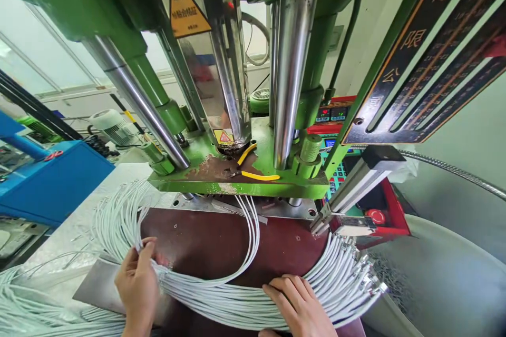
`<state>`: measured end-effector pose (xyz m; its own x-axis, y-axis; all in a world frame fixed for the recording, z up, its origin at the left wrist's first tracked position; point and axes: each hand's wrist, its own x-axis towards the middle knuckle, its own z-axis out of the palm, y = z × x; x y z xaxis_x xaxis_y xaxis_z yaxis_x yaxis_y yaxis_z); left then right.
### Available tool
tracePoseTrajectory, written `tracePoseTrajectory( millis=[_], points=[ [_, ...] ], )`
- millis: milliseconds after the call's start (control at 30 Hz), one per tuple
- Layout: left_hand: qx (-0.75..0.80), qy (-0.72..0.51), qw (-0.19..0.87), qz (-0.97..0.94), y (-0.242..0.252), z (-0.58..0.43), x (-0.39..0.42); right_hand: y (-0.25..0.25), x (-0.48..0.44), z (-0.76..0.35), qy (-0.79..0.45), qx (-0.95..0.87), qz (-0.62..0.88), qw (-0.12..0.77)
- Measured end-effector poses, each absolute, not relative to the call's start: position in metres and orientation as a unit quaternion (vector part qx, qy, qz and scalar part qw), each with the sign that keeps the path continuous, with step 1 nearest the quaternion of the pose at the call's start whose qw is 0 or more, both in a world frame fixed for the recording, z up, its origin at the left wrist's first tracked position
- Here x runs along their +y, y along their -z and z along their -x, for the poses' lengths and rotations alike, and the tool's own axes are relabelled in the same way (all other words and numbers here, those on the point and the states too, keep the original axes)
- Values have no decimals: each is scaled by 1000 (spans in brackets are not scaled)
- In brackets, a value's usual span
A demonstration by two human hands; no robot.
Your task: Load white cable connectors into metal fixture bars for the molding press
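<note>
A thick bundle of white cables (221, 300) curves across the brown board, its metal-tipped connector ends (367, 274) gathered at the right. My left hand (138, 276) is closed in a pinch at the bundle's left side, where cable strands meet the fingertips; how many it holds is hidden. Over the bundle's right half lies my right hand (298, 303), fingers stretched out on top and thumb apart at the near side. A few cables (253, 237) loop from the bundle up under the green press plate (237, 188).
Yellow-handled cutters (259, 175) lie on the press plate between steel columns (294, 73). More cables (118, 216) are coiled at the left, with others at the lower left. A red control box (389, 216) with an emergency button and a white bin (450, 263) stand right.
</note>
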<state>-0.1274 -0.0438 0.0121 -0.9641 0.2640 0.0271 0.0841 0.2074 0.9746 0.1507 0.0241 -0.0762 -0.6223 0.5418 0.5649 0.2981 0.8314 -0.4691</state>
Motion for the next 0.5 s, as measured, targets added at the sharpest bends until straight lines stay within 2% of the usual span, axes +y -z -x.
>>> tracePoseTrajectory(
  millis=[67, 233, 400, 500],
  points=[
    [668, -732, 118, -65, -31, 136, -36, 73, 23, -151, -169, -881, 242, 368],
    [594, -790, 124, -88, -85, 176, -16, 74, 17, -153, -167, -881, 262, 357],
    [580, -806, 45, -104, -96, 185, -14, 74, 16, -154, -157, -899, 270, 306],
    [573, -795, -73, -185, -93, 166, -18, 72, 16, -154, -159, -901, 285, 287]
  ],
)
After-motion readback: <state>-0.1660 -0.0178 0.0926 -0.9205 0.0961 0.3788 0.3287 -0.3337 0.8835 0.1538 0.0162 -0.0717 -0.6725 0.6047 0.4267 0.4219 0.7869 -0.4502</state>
